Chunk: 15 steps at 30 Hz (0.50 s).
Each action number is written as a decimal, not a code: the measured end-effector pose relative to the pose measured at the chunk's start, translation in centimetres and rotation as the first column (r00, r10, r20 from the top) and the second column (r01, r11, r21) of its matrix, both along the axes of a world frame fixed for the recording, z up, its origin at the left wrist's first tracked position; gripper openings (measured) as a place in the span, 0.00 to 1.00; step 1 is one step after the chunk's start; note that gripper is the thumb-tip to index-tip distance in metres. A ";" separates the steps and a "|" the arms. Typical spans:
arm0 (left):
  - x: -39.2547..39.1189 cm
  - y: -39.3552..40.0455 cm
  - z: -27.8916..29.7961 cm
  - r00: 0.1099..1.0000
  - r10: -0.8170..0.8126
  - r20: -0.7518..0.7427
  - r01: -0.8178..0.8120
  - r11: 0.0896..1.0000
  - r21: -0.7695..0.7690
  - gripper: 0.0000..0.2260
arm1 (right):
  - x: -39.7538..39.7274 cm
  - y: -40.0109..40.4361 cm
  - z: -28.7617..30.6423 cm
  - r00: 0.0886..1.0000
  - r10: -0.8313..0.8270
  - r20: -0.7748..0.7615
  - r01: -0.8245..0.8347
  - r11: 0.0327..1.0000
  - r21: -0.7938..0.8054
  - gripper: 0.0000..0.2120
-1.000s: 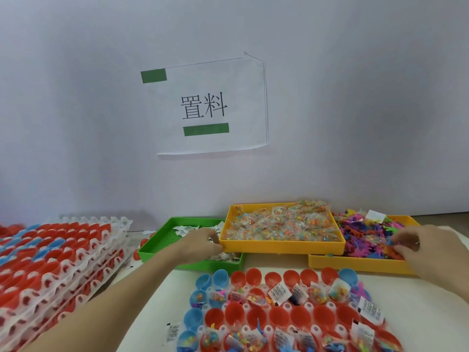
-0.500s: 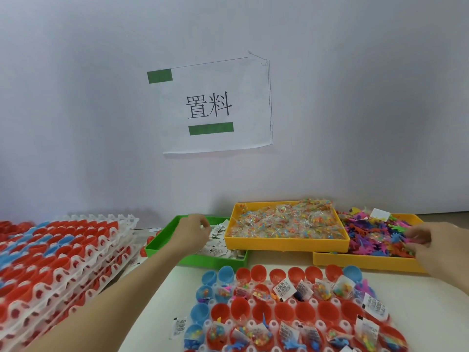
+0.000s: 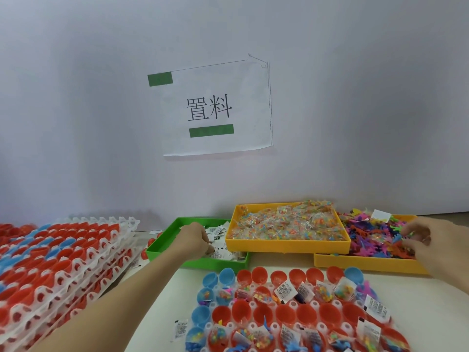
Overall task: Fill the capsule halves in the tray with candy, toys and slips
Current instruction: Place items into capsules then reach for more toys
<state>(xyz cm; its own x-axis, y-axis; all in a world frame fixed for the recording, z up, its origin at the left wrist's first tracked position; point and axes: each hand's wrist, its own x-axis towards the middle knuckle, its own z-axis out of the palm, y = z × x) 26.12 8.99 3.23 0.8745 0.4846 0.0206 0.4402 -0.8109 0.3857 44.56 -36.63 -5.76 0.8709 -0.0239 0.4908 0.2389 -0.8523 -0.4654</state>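
A white tray (image 3: 294, 304) of red and blue capsule halves lies in front of me, some holding candy bags, toys and printed slips, others bare. My left hand (image 3: 196, 240) is inside the green bin (image 3: 162, 246), fingers curled down onto the paper slips (image 3: 218, 231). My right hand (image 3: 429, 243) reaches into the right yellow bin (image 3: 355, 262), fingers curled among the colourful plastic toys (image 3: 368, 233). What each hand holds is hidden. The middle yellow bin (image 3: 286, 246) is full of candy bags (image 3: 284, 221).
Stacked white trays (image 3: 63, 260) of red and blue capsule halves fill the left side. One loose slip (image 3: 180, 329) lies on the white table left of the tray. A paper sign (image 3: 215, 107) hangs on the wall behind the bins.
My left hand moved from the green bin's right edge to the slips inside it. My right hand stayed in the toy bin, shifting slightly. The view has tilted a little.
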 end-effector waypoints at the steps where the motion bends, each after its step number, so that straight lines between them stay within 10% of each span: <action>1: 0.0 -0.1 0.2 1.000 -0.003 0.008 0.003 1.000 -0.013 0.06 | -0.7 0.4 0.7 1.000 -0.008 0.005 0.008 1.000 -0.006 0.27; 10: -0.4 0.0 1.2 0.979 0.042 0.199 -0.011 0.989 -0.150 0.09 | 1.8 -1.5 -0.4 0.992 0.032 0.119 -0.042 0.996 0.079 0.07; 15: -1.5 -0.3 1.3 0.915 0.182 0.359 0.004 0.888 -0.460 0.10 | 6.7 -3.9 -3.0 0.996 0.075 0.047 -0.084 0.967 0.240 0.13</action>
